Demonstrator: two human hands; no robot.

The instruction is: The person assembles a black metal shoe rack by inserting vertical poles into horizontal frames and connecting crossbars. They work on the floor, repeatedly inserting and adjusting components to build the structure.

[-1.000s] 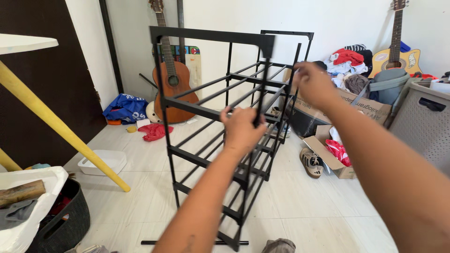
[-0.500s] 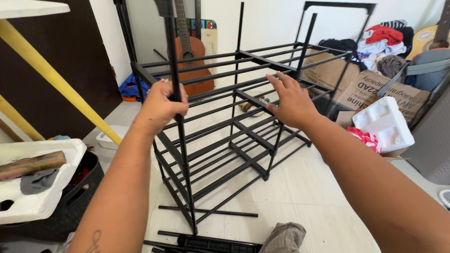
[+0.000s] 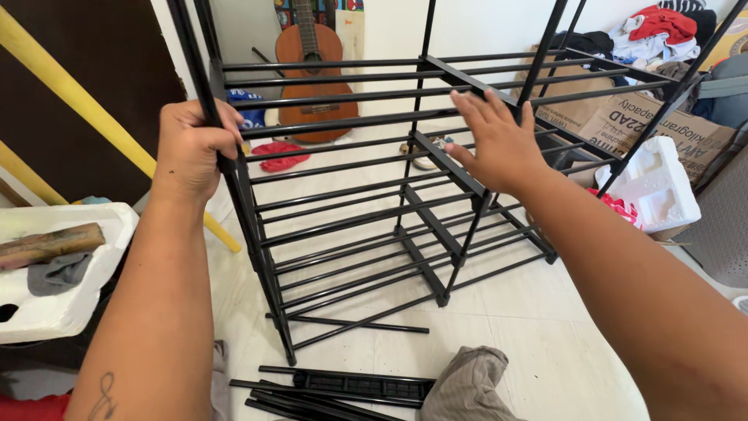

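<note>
On one black rack (image 3: 366,203): two hands, left hand (image 3: 189,144) and right hand (image 3: 499,144).

Left hand (image 3: 191,144): upper left of the frame, fingers curled into a closed grip, knuckles up.
Left forearm: rises from the bottom left edge, bare, small tattoo near the bottom.
Right hand (image 3: 499,144): upper centre, open, 5 fingers spread, palm away.
Right forearm: enters from the lower right corner, bare.

Bare forearms, sleeveless, small tattoo on left forearm (image 3: 104,396)
</note>
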